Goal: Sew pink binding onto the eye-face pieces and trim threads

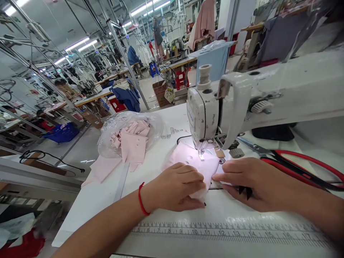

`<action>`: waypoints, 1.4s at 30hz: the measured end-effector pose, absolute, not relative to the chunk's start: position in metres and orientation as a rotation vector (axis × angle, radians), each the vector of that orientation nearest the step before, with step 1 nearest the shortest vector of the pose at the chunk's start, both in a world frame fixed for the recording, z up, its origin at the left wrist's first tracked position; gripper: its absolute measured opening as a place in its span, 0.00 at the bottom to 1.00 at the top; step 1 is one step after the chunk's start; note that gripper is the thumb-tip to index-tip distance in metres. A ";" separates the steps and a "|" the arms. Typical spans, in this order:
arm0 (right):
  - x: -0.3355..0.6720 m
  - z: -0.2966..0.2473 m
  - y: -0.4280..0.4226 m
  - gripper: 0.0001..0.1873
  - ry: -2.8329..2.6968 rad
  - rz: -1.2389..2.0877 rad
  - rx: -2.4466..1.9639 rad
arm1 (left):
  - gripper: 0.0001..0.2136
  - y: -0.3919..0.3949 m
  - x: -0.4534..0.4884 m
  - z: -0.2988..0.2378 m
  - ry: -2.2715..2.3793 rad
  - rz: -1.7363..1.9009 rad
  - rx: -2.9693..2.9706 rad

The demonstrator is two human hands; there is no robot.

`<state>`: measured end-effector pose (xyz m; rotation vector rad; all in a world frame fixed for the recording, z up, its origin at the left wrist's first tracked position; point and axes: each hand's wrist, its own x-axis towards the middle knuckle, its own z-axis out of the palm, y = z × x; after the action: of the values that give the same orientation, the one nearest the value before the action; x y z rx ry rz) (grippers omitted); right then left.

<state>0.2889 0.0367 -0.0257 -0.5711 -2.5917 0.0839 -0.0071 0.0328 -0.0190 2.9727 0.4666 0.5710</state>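
A small pink fabric piece [197, 161] lies under the needle of a white sewing machine [212, 111], lit by the machine's lamp. My left hand [176, 186], with a red string on its wrist, is curled and pinches the near edge of the fabric. My right hand [251, 181] lies on the table with fingers pressed flat on the fabric's right edge. A small dark tool shows under my right palm; I cannot make out what it is.
A clear plastic bag [129, 136] of pink fabric pieces sits at the left of the white table [107, 193]. Red-handled scissors [295, 166] lie at the right. A printed ruler [228, 231] runs along the near edge. Other workstations fill the hall behind.
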 end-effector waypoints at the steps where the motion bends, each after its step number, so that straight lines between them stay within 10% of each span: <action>1: 0.288 -0.027 0.037 0.16 -2.603 0.122 -0.567 | 0.13 0.031 -0.005 -0.019 0.494 0.563 2.969; 9: 0.281 -0.029 0.038 0.16 -2.572 0.224 -0.491 | 0.10 0.032 0.000 -0.015 0.929 1.061 2.215; 42: 0.271 -0.045 0.041 0.20 -2.540 -0.198 -0.758 | 0.21 0.052 -0.014 -0.019 0.661 0.517 2.791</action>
<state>0.2710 0.0413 -0.0451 -0.7576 -2.5399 -0.1983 -0.0144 0.0517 -0.0192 2.7907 0.6609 0.5166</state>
